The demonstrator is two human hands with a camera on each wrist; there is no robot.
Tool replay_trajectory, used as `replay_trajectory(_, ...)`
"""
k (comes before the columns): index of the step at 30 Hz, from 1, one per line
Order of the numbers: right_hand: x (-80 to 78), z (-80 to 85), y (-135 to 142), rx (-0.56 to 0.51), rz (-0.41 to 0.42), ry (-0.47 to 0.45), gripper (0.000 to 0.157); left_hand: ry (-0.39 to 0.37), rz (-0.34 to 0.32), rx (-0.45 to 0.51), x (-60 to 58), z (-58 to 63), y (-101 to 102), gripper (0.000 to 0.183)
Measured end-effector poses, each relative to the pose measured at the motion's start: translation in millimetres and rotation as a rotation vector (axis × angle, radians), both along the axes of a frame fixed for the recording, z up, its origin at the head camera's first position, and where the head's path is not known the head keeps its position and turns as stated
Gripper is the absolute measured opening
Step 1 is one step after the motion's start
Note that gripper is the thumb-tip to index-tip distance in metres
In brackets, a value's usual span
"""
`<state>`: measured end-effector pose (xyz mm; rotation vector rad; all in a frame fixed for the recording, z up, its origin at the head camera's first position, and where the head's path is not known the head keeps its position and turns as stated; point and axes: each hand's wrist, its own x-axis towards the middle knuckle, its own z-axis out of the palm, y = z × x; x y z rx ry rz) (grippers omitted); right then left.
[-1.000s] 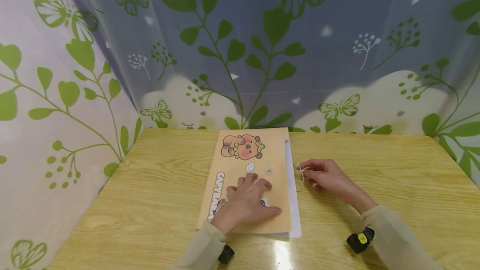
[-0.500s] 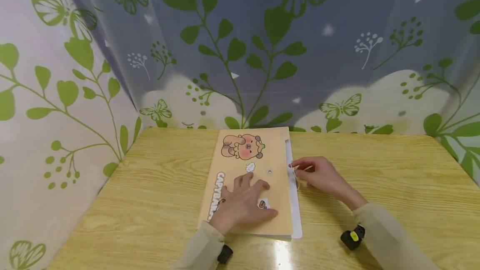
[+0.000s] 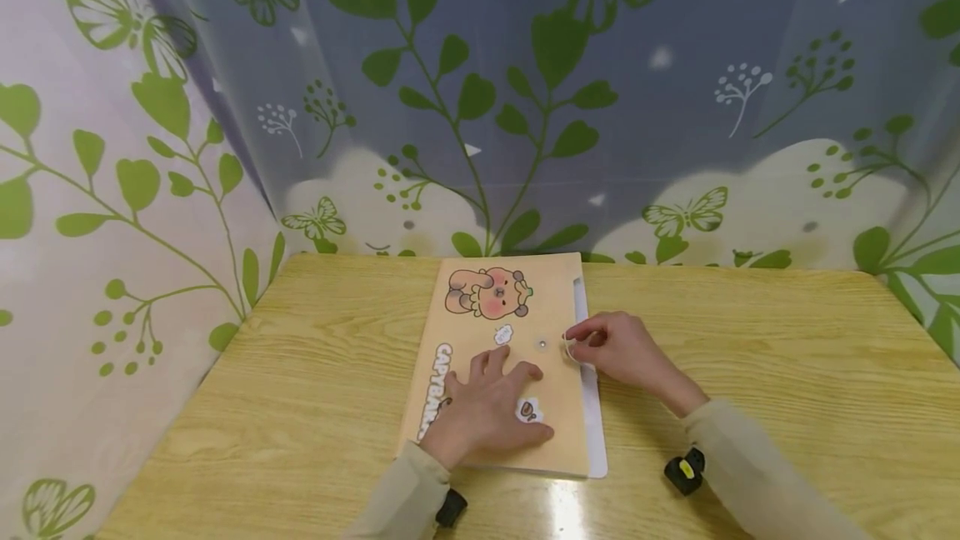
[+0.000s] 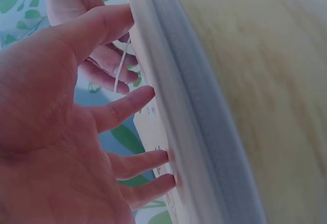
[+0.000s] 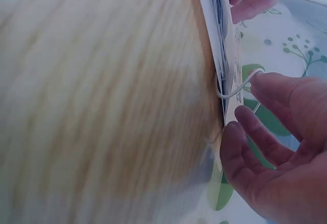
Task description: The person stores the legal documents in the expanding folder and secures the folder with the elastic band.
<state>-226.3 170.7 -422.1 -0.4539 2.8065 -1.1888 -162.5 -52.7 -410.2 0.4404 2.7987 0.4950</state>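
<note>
A light-orange file folder with capybara drawings lies flat on the table, its white inner edge showing along the right. My left hand rests on the cover with fingers spread; in the left wrist view its fingertips touch the folder. At the folder's right edge, my right hand pinches a thin white cord. The right wrist view shows this cord looping from the folder's edge up to the thumb and finger. A small round button sits on the cover, just left of the cord.
The wooden table extends to both sides of the folder. Behind it hangs a curtain printed with leaves and butterflies, close to the folder's far edge. Another patterned curtain borders the left side.
My right hand has moved left with the cord, from beside the folder to over its right edge, near the button. The left hand has stayed nearly in place on the cover.
</note>
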Motion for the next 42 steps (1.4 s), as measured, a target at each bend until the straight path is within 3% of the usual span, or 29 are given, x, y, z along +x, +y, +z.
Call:
replay_trajectory(5, 0.7, -0.6, -5, 0.030, 0.022, 0.062, 0.016, 0.002, -0.004, 0.005, 0.0, 0.1, -1, 0.067)
replay_trajectory(9, -0.6, -3.0, -6, 0.068, 0.046, 0.059, 0.017, -0.004, -0.022, 0.005, 0.1, 1.9, -3, 0.068)
replay_trajectory(16, -1.4, -2.0, -8, 0.134, 0.147, 0.093, 0.021, -0.018, -0.073, -0.017, -4.8, 6.8, -15, 0.071)
replay_trajectory(26, 3.9, 2.2, -17, 0.336, 0.179, 0.187, 0.025, -0.043, -0.029, -0.087, -10.1, 12.7, -35, 0.086)
replay_trajectory(34, 6.3, 3.2, -17, 0.352, 0.179, 0.185, 0.025, -0.131, -0.013, -0.084, -14.5, 13.5, -56, 0.099)
replay_trajectory(42, 5.4, 4.8, -8, 0.315, 0.180, 0.179, 0.024, -0.082, -0.053, -0.126, -9.2, 7.8, -50, 0.099)
